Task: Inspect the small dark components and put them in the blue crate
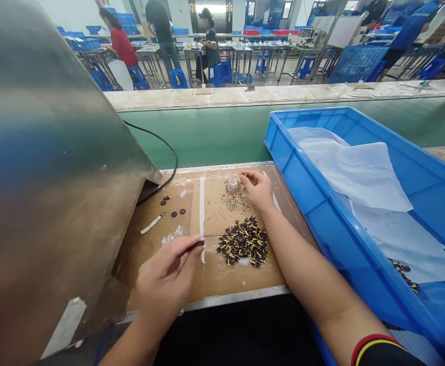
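My left hand (167, 277) is closed at the lower left of the board, pinching a small dark piece (198, 243) between thumb and fingertips. Farther forward, my right hand (258, 189) has its fingertips pressed together beside a small clear cup (232, 185); whatever they hold is too small to name. Between my hands and nearer to me lies a heap of dark parts with yellow tips (243, 241). A knife with a whitish handle (153, 223) rests on the brown work board (217, 284), near several dark round pieces (174, 214).
A large metal housing (55, 152) fills the left side, with a black cable (171, 147) curving from it. A blue crate (306, 178) holding white sheets (367, 173) stands at right. Behind runs a green belt (207, 132); several people are at tables beyond.
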A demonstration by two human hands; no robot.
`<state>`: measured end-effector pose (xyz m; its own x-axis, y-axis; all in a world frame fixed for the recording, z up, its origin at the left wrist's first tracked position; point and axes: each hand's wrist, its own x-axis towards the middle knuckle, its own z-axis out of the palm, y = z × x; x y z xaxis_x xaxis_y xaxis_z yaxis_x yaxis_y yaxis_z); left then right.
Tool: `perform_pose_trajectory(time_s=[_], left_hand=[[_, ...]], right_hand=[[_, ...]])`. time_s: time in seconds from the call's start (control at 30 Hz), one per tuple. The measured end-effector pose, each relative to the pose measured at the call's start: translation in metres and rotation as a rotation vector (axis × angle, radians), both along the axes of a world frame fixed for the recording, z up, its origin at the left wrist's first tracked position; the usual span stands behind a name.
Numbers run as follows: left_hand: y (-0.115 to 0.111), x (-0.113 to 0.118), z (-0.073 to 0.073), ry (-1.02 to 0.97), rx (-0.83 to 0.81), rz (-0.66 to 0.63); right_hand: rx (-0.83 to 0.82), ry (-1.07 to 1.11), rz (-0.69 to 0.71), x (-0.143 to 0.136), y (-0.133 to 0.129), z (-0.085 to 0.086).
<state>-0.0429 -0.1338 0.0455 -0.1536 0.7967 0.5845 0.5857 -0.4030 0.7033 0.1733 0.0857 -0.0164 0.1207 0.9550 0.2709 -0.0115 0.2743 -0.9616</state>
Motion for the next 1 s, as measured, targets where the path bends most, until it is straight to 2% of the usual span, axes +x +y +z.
perform_pose_trajectory(time_s=[0.1,0.2,0.3,0.4,0.5,0.57,0.77,1.0], left_hand=[[0.041,0.016,-0.004,-0.042,-0.056,-0.116],[0.081,0.021,-0.007,-0.115,-0.143,-0.189],[0.113,0.015,-0.019,0.047,-0.188,-0.225],[0.132,0.009,-0.039,0.237,-0.197,-0.247],[0.138,0.006,-0.055,0.371,-0.216,-0.315],[0.138,0.005,-0.059,0.421,-0.24,-0.359],[0.136,0.0,-0.053,0.485,-0.262,-0.41],[0.127,0.01,-0.048,0.406,-0.051,-0.275]], right_hand=[[0.043,-0.081,0.012,-0.002,-0.002,0.0],[0.101,-0.166,0.007,-0.001,-0.001,0.0],[0.168,-0.261,-0.023,0.002,0.002,0.0],[0.14,-0.278,-0.059,0.003,0.007,-0.002],[0.087,-0.295,-0.107,0.001,0.007,-0.001],[0.111,-0.356,-0.122,-0.001,0.005,0.001],[0.258,-0.554,-0.081,-0.006,-0.003,0.006],[0.274,-0.61,-0.064,-0.005,-0.003,0.008]])
